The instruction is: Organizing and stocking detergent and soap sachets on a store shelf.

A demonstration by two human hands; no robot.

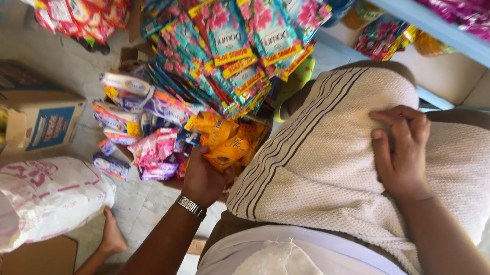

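Gripping 1 orange sachet (228, 151), left hand (204, 177); right hand (400, 151) on towel (321, 164).

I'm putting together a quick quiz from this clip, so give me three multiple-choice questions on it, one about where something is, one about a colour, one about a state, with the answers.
1. Where does the right hand rest?
A. on the beige towel over the lap
B. on the cardboard box
C. on the blue shelf

2. What colour are the sachets in the left hand?
A. green
B. orange
C. white

3. How is the left hand?
A. flat and empty
B. out of view
C. closed on the sachets

Answers: 1 A, its fingers lie on the striped towel. 2 B, the gripped packets are orange. 3 C, its fingers wrap around them, with a metal watch on the wrist.
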